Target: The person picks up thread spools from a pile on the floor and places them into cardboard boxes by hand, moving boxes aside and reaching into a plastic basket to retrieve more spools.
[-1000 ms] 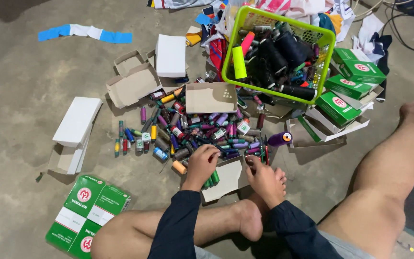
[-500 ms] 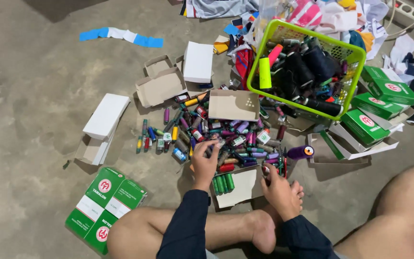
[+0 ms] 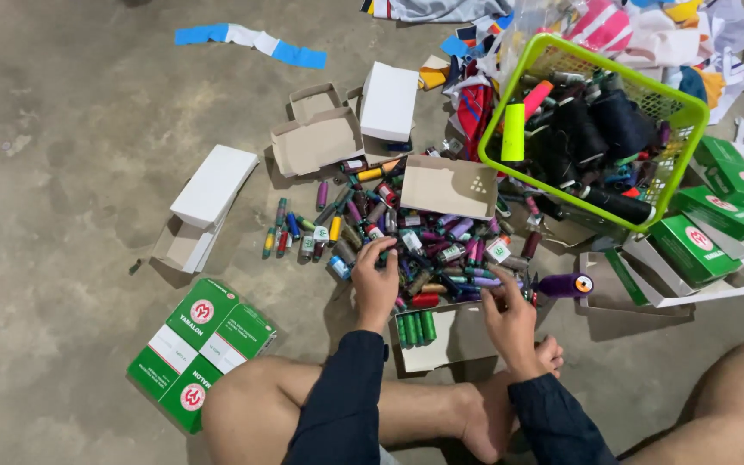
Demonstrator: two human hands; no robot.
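Note:
I sit on a concrete floor in front of a pile of small coloured thread spools (image 3: 424,241). My left hand (image 3: 375,280) lies on the near left part of the pile, fingers curled around spools. My right hand (image 3: 510,314) is at the pile's near right edge, its fingertips pinching among the spools; what it holds is unclear. Between the hands lies an open white carton (image 3: 441,344) with three green spools (image 3: 416,327) in it. A purple spool (image 3: 564,285) lies just right of my right hand.
A lime green basket (image 3: 600,129) of dark thread cones stands at the back right. Green and white boxes (image 3: 201,344) lie near my left knee, more green boxes (image 3: 716,215) at right. Open white cartons (image 3: 208,194) sit at left and behind the pile. Cloth scraps lie beyond.
The view has shifted so the pile sits more central. My left hand has moved up into the pile. My right hand has lifted from the carton's edge toward the spools at right.

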